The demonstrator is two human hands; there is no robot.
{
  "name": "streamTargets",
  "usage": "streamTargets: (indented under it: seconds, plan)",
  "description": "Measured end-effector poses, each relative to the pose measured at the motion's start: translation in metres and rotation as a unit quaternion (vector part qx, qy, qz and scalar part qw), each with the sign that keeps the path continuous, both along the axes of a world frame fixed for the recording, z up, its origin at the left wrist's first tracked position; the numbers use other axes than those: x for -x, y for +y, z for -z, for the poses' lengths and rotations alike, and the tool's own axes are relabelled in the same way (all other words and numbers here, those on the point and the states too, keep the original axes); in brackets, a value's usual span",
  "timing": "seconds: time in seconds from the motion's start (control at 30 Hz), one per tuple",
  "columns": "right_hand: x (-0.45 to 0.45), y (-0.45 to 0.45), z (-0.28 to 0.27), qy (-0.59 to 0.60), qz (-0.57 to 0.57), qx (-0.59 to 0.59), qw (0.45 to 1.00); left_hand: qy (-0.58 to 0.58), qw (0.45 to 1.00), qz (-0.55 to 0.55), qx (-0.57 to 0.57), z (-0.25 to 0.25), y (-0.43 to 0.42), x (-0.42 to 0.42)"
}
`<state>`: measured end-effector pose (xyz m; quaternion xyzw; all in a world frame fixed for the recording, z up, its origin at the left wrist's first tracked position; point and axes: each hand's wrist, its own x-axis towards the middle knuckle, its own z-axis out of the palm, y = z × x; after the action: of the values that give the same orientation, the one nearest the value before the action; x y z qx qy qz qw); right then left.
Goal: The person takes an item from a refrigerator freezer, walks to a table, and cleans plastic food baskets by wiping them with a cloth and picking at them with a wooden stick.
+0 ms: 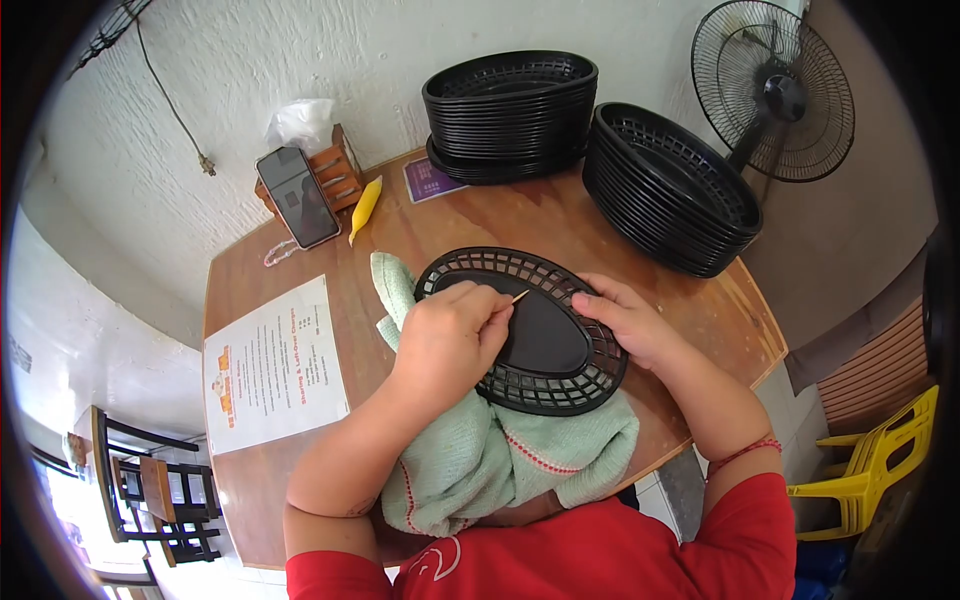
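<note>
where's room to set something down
Bare tabletop shows between printed sheet and towel, and between right hand and right basket stack. Crowded: back right, where the left basket stack stands beside it, and the middle, beneath the basket.

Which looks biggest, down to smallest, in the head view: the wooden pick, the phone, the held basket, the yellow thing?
1. Held basket
2. Phone
3. Yellow thing
4. Wooden pick, partly hidden

I'm seeing a black basket (545,335), rim latticed, and tan stick (519,297); pale green towel (450,470) showing dashed red stripes toward the near edge of the brown table (720,335); black basket stacks (510,125) lining its far edge, yellow object (366,208) sitting near; white sheet (280,370) bearing orange lettering, left edge; red shirt (600,550).
</note>
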<state>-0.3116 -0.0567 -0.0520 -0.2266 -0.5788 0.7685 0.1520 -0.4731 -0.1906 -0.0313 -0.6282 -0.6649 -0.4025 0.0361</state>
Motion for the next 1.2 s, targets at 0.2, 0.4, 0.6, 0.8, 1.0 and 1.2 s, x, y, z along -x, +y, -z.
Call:
streamTargets:
  seconds: [0.2,0.4,0.6,0.8,1.0,1.2]
  plan:
    - [-0.002,-0.009,-0.005,0.017,0.019,-0.023,0.999,0.064,0.997,0.037,-0.023,-0.001,-0.005,-0.016]
    - [-0.002,-0.011,-0.005,0.017,0.025,-0.033,0.999,0.096,0.992,0.075,-0.040,-0.003,-0.006,-0.024]
    - [-0.001,-0.008,-0.003,0.036,0.032,-0.048,0.998,0.121,0.991,0.058,-0.026,-0.005,-0.005,-0.017]
    - [0.000,-0.006,-0.003,0.085,0.014,-0.072,0.994,0.083,0.982,0.160,-0.058,-0.003,-0.008,-0.034]
    - [-0.003,-0.003,-0.003,0.079,-0.002,-0.116,0.990,0.116,0.968,0.221,-0.034,-0.008,-0.011,-0.035]
    - [-0.004,-0.004,-0.006,0.081,-0.007,-0.134,0.988,0.118,0.953,0.277,0.036,-0.015,-0.015,-0.025]
